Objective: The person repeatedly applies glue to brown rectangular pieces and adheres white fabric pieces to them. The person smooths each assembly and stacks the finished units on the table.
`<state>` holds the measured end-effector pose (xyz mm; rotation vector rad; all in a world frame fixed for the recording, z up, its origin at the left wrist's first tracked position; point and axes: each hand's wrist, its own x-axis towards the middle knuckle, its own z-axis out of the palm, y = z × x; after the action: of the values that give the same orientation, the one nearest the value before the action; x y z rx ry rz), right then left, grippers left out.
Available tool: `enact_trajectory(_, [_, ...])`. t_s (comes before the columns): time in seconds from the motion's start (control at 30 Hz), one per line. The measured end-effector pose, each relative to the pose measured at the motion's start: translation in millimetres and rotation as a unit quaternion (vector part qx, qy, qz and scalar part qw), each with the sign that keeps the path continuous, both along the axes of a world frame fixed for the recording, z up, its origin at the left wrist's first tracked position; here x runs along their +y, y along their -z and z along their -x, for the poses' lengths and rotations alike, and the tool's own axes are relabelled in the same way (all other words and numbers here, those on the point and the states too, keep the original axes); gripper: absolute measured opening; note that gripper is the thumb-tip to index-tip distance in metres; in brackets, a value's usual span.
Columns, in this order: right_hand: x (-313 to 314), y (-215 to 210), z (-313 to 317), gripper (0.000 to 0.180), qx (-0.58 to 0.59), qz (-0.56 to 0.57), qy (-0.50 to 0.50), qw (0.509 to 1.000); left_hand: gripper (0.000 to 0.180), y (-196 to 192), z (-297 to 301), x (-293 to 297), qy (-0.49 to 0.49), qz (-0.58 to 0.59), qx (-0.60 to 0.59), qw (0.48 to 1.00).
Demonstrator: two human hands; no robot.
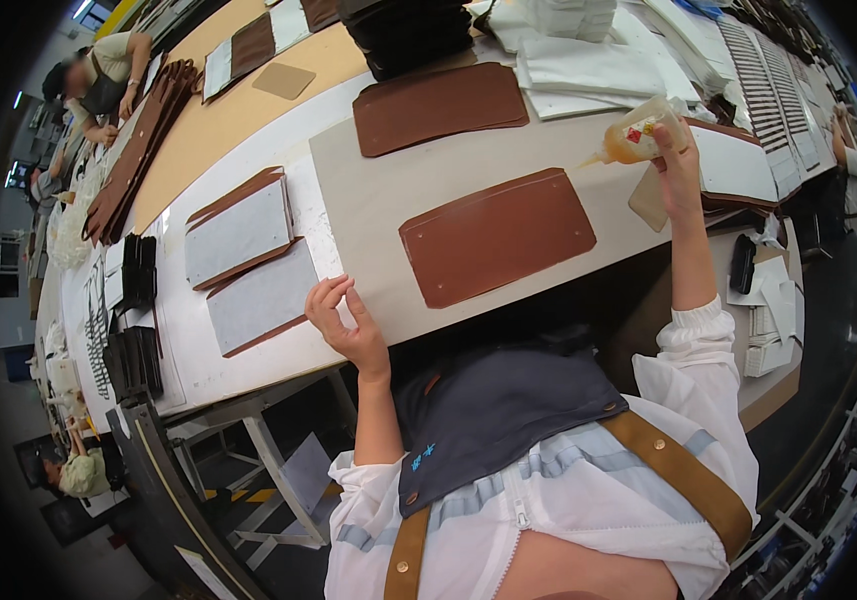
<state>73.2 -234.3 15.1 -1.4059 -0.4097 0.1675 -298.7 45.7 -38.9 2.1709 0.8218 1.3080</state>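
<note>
A brown leather panel (496, 236) with rounded corners lies flat on a grey paper sheet (378, 200) on the workbench. My right hand (676, 158) is raised to the panel's right and grips a squeeze bottle of amber glue (633, 135), its nozzle pointing left and tilted down. My left hand (346, 320) hovers at the near edge of the grey sheet, left of the panel, with thumb and forefinger pinched together and nothing seen in it.
Two grey-lined brown pieces (243, 255) lie to the left. A stack of brown panels (438, 105) sits farther back, with white sheets (588, 70) and black stacks (403, 30). Another person (98, 85) works at far left, and another (853, 170) at right.
</note>
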Motion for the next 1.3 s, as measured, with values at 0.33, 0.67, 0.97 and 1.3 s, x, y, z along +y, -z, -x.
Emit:
enact_trajectory(0.33, [7,8,0,0.064,-0.019,0.036,0.021,0.999,0.007,-2,-1,0,0.001,-0.008,0.011,1.000])
enact_trajectory(0.67, [-9,7,2,0.064,-0.059,0.071,-0.012,0.996,0.007,-1,-3,-2,0.004,-0.003,-0.006,1.000])
enact_trajectory(0.97, [-38,9,19,0.065,-0.032,0.082,-0.012,0.996,0.007,0,-3,-2,0.009,0.007,-0.012,1.000])
enact_trajectory(1.3, [-76,2,66,0.055,0.140,-0.110,0.045,0.983,0.009,0,-4,-3,0.011,0.013,-0.010,1.000])
